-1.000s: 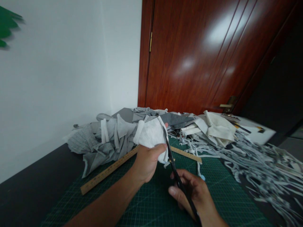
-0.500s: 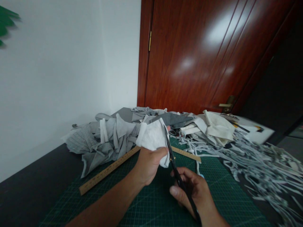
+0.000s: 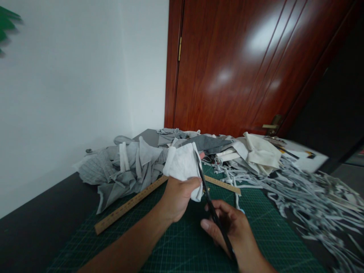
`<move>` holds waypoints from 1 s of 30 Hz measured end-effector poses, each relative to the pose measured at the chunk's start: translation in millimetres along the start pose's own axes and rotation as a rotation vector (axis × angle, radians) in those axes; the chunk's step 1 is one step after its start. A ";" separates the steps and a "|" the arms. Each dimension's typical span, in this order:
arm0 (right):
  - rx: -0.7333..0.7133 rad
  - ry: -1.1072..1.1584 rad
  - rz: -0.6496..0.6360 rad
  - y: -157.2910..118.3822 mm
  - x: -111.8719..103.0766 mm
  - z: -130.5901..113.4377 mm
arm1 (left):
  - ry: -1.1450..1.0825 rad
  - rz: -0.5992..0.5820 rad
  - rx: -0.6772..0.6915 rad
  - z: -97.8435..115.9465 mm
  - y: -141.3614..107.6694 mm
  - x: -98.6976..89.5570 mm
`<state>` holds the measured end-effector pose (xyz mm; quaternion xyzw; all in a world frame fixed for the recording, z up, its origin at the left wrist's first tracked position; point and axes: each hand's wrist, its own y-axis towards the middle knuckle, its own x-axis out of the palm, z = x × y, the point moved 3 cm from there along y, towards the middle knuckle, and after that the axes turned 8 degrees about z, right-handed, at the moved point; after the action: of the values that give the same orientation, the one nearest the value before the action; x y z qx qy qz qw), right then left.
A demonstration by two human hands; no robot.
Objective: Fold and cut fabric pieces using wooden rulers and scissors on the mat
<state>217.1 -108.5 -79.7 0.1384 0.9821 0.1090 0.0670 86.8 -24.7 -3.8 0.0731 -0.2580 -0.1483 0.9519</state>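
Note:
My left hand [image 3: 180,197] grips a folded piece of white cloth [image 3: 182,163] above the cutting mat, thumb on top near its right edge. My right hand [image 3: 230,223] is wrapped round the handles of black scissors [image 3: 214,216], its thumb toward the left. The scissor blades point up and away, lying along the right edge of the white cloth. Whether they are cutting into it cannot be made out. Below both hands lies the green gridded cutting mat [image 3: 176,250].
A wooden ruler [image 3: 127,208] crosses the mat behind my hands. Grey fabric [image 3: 145,155] is heaped at the left, cream cloth [image 3: 260,153] at the back right. Many pale strips [image 3: 309,201] spread over the right side. A brown door [image 3: 227,68] stands behind.
The scissors have shifted slightly left along the cloth's edge, and my right thumb has moved a little up and to the left. My left hand keeps its hold.

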 end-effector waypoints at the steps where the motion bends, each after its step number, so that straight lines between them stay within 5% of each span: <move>1: 0.001 -0.005 0.003 0.3 -0.1 -0.2 | 0.000 -0.003 0.001 -0.1 0.6 0.4; 30: 0.021 -0.034 0.053 1.2 -2.9 -2.0 | 0.023 -0.021 -0.029 -11.0 -2.7 0.5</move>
<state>219.8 -108.6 -77.1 0.1670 0.9779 0.0981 0.0793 92.2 -26.8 -13.5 0.0638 -0.2440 -0.1611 0.9542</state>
